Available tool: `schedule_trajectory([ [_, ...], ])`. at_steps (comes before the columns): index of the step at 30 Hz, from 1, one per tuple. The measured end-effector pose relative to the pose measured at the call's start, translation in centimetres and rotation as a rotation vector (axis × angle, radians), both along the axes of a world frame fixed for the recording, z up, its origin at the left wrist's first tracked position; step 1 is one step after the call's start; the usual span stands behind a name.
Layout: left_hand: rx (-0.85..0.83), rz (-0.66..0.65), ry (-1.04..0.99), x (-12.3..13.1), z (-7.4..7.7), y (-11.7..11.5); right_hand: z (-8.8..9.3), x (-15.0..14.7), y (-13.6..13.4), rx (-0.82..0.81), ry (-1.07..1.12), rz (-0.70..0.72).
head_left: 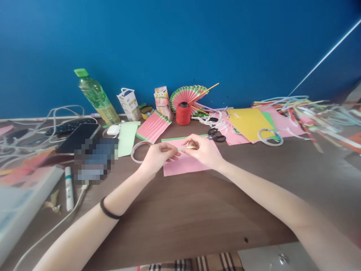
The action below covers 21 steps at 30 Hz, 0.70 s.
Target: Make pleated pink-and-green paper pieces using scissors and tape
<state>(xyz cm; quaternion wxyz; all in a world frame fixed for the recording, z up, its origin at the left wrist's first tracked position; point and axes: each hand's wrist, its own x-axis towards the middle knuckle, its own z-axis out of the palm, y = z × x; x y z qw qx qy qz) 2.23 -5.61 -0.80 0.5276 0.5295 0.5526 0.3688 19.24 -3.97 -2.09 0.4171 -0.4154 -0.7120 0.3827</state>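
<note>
Between my two hands runs a thin pale strip [186,147], pinched at both ends. My left hand [159,155] grips its left end, fingers together. Thumb and fingers of my right hand [203,150] close on the other end. Below them lies a pink sheet of paper [180,169] with a green edge along its far side. A roll of tape [134,155] lies just left of my left hand. Black-handled scissors [218,137] rest beyond my right hand. What the strip is made of is too small to tell.
Behind stand a red thread spool [183,114], a watermelon-patterned paper fan [183,96], a pleated paper piece [153,128], a green bottle [98,98] and a milk carton [129,104]. Yellow paper [248,122] and another tape roll [270,142] lie right. A phone [97,160] and cables are left.
</note>
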Motion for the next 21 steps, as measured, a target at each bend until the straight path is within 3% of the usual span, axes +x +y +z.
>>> schedule_trajectory([
  [11,-0.008,-0.008,-0.010,-0.39,0.01,0.37,0.68,0.80,0.40,-0.002,0.041,0.021],
  [21,-0.022,-0.006,-0.002,-0.37,0.35,0.36,0.77,1.01,0.68,0.047,-0.089,0.052],
])
